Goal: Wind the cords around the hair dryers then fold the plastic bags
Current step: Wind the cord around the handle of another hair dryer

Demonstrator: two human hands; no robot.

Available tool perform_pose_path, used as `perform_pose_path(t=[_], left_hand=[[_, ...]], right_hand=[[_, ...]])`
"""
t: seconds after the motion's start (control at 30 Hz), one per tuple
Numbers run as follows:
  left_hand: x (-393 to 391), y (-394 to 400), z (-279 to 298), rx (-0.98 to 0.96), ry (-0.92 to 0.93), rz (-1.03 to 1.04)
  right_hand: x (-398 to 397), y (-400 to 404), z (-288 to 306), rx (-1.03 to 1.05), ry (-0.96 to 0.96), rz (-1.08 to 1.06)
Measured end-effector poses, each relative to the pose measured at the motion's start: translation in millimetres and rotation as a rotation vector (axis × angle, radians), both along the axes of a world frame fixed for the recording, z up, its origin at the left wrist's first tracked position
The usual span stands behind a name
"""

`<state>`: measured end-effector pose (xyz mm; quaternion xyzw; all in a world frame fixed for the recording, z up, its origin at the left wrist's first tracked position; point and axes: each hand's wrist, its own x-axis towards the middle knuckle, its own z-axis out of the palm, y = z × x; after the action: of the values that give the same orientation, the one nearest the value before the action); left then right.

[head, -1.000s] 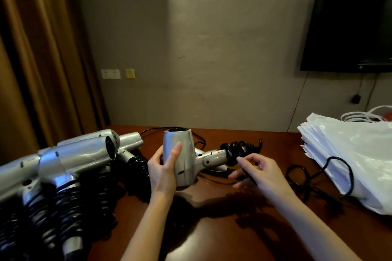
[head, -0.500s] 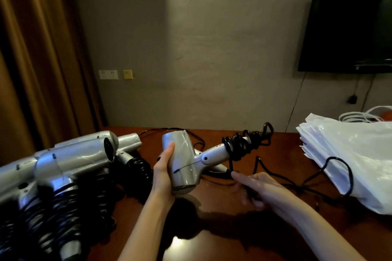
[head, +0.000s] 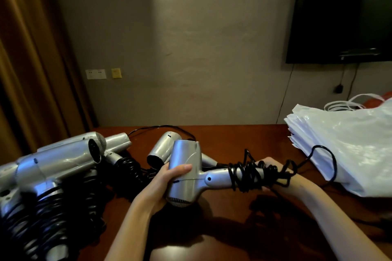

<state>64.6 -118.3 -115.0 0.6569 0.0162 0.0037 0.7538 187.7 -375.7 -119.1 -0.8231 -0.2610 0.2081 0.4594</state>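
Note:
My left hand (head: 167,180) grips the barrel of a silver hair dryer (head: 186,167), held above the brown table (head: 229,229) with its handle pointing right. The black cord (head: 250,172) is looped loosely round that handle. My right hand (head: 269,174) is at the handle's end, its fingers curled among the cord loops; the cord covers most of it. A loose length of the cord arcs right over the stack of white plastic bags (head: 350,144). Another silver dryer (head: 163,147) lies just behind the held one.
Several silver hair dryers (head: 59,161) with wound black cords are piled on the table's left side. A dark TV (head: 343,19) hangs on the wall at right. Brown curtains (head: 25,59) fall at left. White cables (head: 347,104) lie behind the bags.
The dryer has come nearer me and swung its handle to the right. My right hand rose from the table to the handle's end with the cord, and more loops lie round the handle.

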Motion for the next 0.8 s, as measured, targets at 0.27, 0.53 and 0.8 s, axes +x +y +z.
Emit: perform_pose_path(t=[0.27, 0.53, 0.8], left_hand=[[-2, -5, 4, 0.084, -0.100, 0.021], [3, -7, 6, 0.194, -0.187, 0.121], [8, -12, 2, 0.355, -0.399, 0.234]], right_hand=[[-13, -18, 27, 0.018, -0.115, 0.045], [-18, -27, 47, 0.093, -0.204, -0.006], [-29, -6, 50, -0.113, -0.715, -0.237]])
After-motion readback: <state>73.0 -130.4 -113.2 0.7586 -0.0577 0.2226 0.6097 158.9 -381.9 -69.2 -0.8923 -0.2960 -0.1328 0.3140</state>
